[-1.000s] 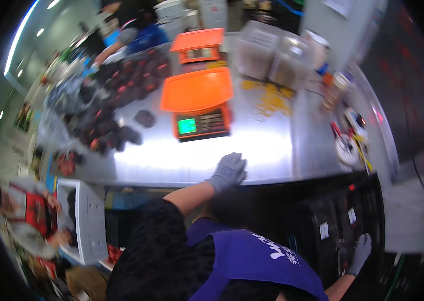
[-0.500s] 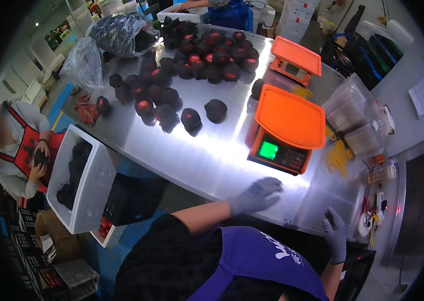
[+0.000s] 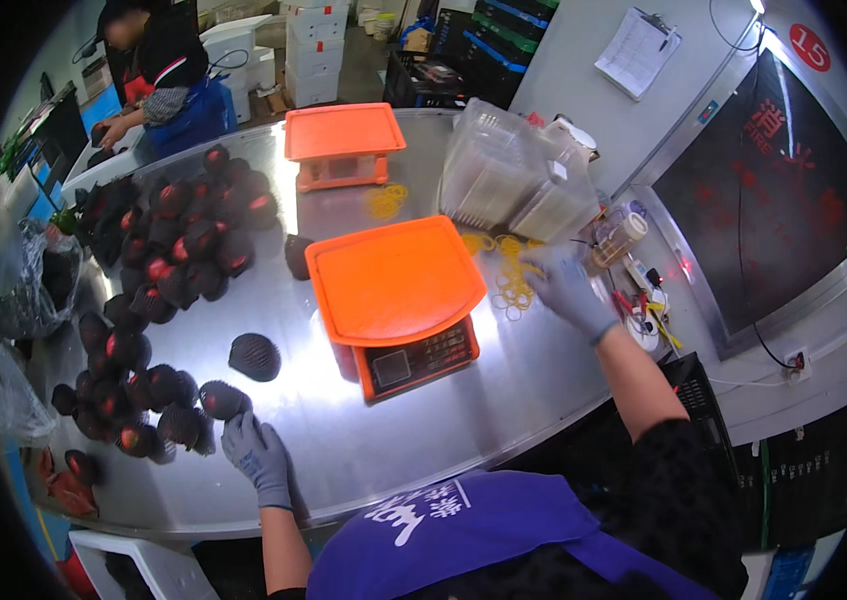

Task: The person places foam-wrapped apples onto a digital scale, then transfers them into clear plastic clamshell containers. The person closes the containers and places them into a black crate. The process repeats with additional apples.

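My left hand, in a grey glove, rests on the steel table with its fingers stretched out. The fingertips are at the edge of a dark red round fruit in a black net sleeve; whether they touch it, I cannot tell. A second netted fruit lies apart, nearer the scale. My right hand, also gloved, is over the table right of the orange scale, fingers apart, beside loose yellow rubber bands. Nothing shows in either hand. The scale's pan is bare and its display looks dark.
Many netted fruits cover the table's left side. A second orange scale stands behind. Stacked clear plastic boxes and jars line the right edge. Plastic bags lie far left. A co-worker handles fruit at a white box.
My view has swung to the right. My left hand has moved left to the fruits, and my right hand has reached forward to the rubber bands. The scale's green display now looks dark.
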{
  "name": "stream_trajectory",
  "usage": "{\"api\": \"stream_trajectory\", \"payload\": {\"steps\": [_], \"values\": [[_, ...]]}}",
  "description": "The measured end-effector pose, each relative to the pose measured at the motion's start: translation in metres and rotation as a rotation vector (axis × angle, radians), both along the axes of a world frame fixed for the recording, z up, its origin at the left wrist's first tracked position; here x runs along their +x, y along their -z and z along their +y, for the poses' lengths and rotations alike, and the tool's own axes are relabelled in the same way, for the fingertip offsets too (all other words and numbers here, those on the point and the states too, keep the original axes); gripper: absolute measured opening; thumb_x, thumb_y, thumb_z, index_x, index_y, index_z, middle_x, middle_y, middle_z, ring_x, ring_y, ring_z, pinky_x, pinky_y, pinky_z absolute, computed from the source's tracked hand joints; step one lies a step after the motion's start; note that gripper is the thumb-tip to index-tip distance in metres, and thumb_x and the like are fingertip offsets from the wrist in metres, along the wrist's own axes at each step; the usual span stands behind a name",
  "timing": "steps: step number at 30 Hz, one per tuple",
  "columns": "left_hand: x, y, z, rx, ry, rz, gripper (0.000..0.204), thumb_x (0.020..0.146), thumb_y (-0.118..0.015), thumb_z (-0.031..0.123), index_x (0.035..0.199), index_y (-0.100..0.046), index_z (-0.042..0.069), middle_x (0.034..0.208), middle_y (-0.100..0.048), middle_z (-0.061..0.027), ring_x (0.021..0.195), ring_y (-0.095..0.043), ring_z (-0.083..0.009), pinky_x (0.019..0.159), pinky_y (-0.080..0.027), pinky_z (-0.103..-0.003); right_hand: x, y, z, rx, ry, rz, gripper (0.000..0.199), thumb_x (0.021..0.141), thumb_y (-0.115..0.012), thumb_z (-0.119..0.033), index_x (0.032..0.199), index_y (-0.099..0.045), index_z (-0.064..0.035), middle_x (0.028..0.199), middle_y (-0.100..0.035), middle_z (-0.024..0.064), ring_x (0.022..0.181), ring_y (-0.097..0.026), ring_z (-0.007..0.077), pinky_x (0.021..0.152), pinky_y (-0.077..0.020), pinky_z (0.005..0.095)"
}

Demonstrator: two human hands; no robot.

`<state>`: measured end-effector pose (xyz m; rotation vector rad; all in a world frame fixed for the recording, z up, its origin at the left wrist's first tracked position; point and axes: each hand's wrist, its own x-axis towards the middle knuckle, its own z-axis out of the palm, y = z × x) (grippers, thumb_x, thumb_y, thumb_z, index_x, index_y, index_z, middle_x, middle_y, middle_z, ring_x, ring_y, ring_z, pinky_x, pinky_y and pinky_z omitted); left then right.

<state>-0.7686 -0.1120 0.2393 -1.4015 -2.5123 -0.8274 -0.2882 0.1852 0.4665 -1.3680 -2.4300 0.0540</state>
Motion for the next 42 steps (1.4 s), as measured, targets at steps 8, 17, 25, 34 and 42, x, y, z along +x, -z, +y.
{"api": "stream_trajectory", "payload": {"steps": [8, 17, 25, 34, 42], "values": [[-0.003, 0.007, 0.011, -0.053, 0.009, 0.105, 0.035, 0.092, -0.066, 0.019, 0.123, -0.065, 0.004, 0.126, -0.061, -0.0186, 0.123, -0.054, -0.0397, 0.107, -0.040, -0.052, -0.004, -0.031, 0.205, 0.192, 0.153, -0.083, 0.024, 0.095, -0.066, -0.025, 0.110, -0.076, -0.0104, 0.107, -0.074, 0.0154, 0.106, -0.068, 0.0365, 0.094, -0.0521, 0.0459], [-0.003, 0.012, 0.009, -0.076, -0.032, 0.145, 0.034, 0.097, -0.061, 0.021, 0.125, -0.064, 0.002, 0.127, -0.059, -0.0222, 0.122, -0.054, -0.0422, 0.108, -0.040, -0.053, -0.016, -0.029, 0.254, -0.060, 0.015, -0.098, 0.027, 0.099, -0.059, -0.027, 0.110, -0.076, -0.0104, 0.107, -0.074, 0.0164, 0.103, -0.069, 0.0373, 0.091, -0.0518, 0.0468], [0.004, 0.009, 0.011, -0.114, -0.081, 0.178, 0.038, 0.097, -0.060, 0.023, 0.128, -0.063, 0.001, 0.130, -0.058, -0.0235, 0.125, -0.052, -0.0432, 0.110, -0.039, -0.054, 0.006, -0.027, 0.277, -0.097, -0.047, 0.063, 0.026, 0.096, -0.061, -0.025, 0.108, -0.076, -0.0074, 0.107, -0.074, 0.0187, 0.101, -0.070, 0.0374, 0.091, -0.0528, 0.0465], [0.002, 0.012, 0.010, -0.146, -0.104, 0.148, 0.039, 0.098, -0.060, 0.023, 0.130, -0.062, 0.001, 0.133, -0.056, -0.0248, 0.128, -0.050, -0.0445, 0.110, -0.038, -0.055, 0.008, -0.018, 0.270, -0.177, -0.188, 0.073, 0.025, 0.096, -0.068, -0.024, 0.109, -0.074, -0.0045, 0.105, -0.075, 0.0181, 0.101, -0.071, 0.0350, 0.089, -0.0530, 0.0420], [0.004, 0.006, 0.011, -0.141, -0.101, 0.110, 0.038, 0.097, -0.060, 0.022, 0.129, -0.061, 0.000, 0.132, -0.057, -0.0242, 0.127, -0.050, -0.0439, 0.110, -0.038, -0.055, 0.013, -0.028, 0.279, -0.343, -0.109, 0.326, 0.025, 0.093, -0.071, -0.022, 0.104, -0.077, -0.0002, 0.097, -0.076, 0.0162, 0.088, -0.072, 0.0245, 0.083, -0.0542, 0.0361]]}}
